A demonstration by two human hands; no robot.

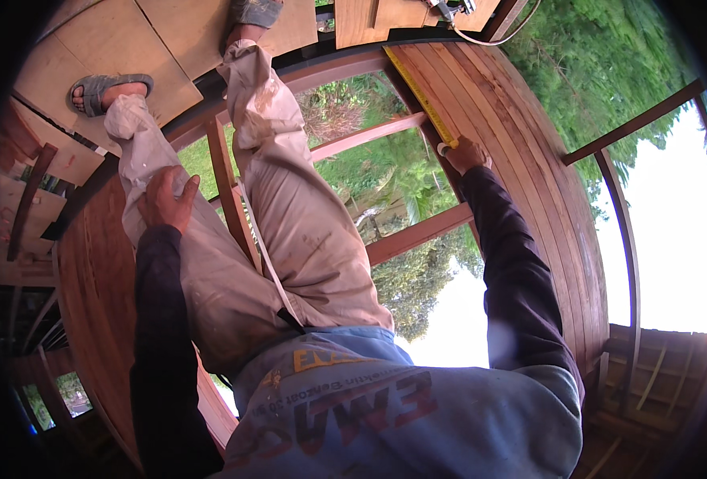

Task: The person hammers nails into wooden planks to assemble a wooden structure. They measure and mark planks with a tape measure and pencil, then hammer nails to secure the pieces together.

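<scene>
A yellow tape measure (421, 96) lies stretched along the edge of the reddish wooden planks on the right. My right hand (468, 153) is closed at the near end of that blade, and a small pale round piece shows beside the fingers. The tape's case, if it is in my palm, is hidden. My left hand (167, 199) rests on the left leg of my beige trousers (305, 207), thumb apart from the fingers, and holds nothing.
Reddish wall planks (521, 184) curve down the right side. Wooden beams (417, 231) cross open gaps with greenery beyond. My sandalled feet stand on plywood boards (122, 48). A tool with a hose (449, 9) lies at the top.
</scene>
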